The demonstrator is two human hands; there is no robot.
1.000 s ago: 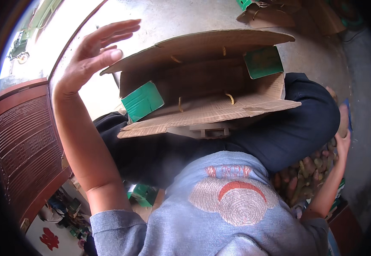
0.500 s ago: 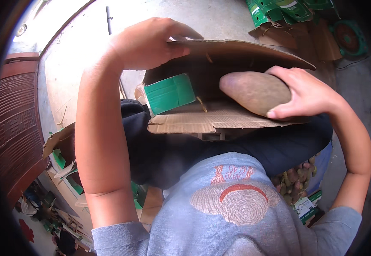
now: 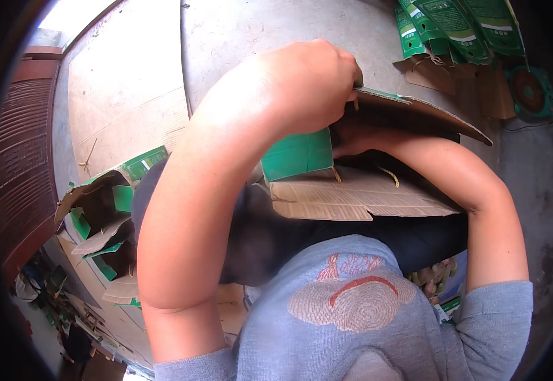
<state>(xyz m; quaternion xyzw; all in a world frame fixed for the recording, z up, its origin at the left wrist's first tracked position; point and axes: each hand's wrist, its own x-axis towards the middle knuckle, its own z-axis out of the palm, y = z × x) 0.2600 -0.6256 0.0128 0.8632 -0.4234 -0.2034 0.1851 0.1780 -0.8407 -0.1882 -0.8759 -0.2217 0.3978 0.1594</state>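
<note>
Carton (image 3: 359, 193), frame center: left hand (image 3: 321, 82) clamped on upper flap (image 3: 432, 114), likely bracing it open; right hand (image 3: 354, 140) inside, can't tell grip.

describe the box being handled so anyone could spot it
From the grey-blue shirt, go up past the dark trousers to an open cardboard box with yellow cord loops and a green end flap. Unlike the cartons at left and upper right, it has the left hand on its far flap and the right hand inside.
</note>
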